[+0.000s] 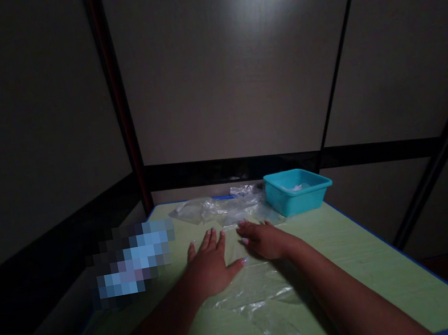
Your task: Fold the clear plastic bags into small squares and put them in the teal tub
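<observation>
A clear plastic bag lies spread on the green table, with a narrow crinkled strip trailing toward me. My left hand rests flat on its left side, fingers spread and thumb stretched to the right. Just to the right, my right hand lies palm down on the bag's upper part, fingers extended forward and partly bent. Neither hand grips anything that I can see. Beyond the fingertips, more crumpled clear plastic bags lie along the far edge.
A turquoise plastic basket stands at the far right of the table, with something pale inside. The green table has a blue edge. A pixelated patch covers something at the left edge. Panelled walls rise behind and on the left.
</observation>
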Tool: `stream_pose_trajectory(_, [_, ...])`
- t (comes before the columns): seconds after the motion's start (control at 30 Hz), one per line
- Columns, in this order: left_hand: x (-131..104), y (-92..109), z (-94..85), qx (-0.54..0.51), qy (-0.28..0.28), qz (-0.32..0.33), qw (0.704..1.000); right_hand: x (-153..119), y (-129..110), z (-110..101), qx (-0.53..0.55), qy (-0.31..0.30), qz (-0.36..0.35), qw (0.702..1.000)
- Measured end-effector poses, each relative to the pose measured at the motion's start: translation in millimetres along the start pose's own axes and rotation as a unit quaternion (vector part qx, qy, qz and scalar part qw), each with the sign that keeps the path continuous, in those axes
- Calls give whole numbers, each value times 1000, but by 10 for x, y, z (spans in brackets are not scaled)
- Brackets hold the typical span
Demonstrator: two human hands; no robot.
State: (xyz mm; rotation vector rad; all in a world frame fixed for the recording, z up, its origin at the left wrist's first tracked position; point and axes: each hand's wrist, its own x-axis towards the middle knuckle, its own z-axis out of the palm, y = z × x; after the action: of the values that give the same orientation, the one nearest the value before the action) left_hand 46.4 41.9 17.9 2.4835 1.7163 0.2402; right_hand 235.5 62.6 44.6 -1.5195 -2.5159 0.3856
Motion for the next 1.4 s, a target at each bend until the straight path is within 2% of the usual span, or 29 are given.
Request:
stream_pose_trajectory(0.2, [-10, 59, -59, -5, 65, 44, 997, 28, 13, 17, 52, 31, -79, 995])
stream_pose_trajectory(0.33, [-32, 62, -65, -6, 32, 65, 997, 29, 30, 41, 36, 52, -99, 993])
stream_pose_trajectory(0.53, [-41, 49, -61, -6, -1, 73, 997, 47, 98, 76, 45, 65, -84, 993])
stream_pose_trajectory(0.7, [-38, 65, -82, -3, -16, 110, 994, 81, 166, 105, 44, 64, -71, 994])
stream_pose_trajectory(0.83, [-49, 77, -115, 0, -9, 139, 990, 98, 212, 111, 22, 47, -68, 996])
stream_pose_trajectory(0.97, [-68, 80, -145, -17, -42, 162, 986, 84, 214, 81, -4, 14, -52, 999])
stream_pose_trajectory(1.07, [-74, 73, -141, -24, -59, 159, 985, 67, 193, 58, -22, -6, -37, 999])
stream_pose_trajectory(1.4, [-74, 56, -103, -21, -63, 148, 987, 14, 143, -21, -30, -71, 1, 997])
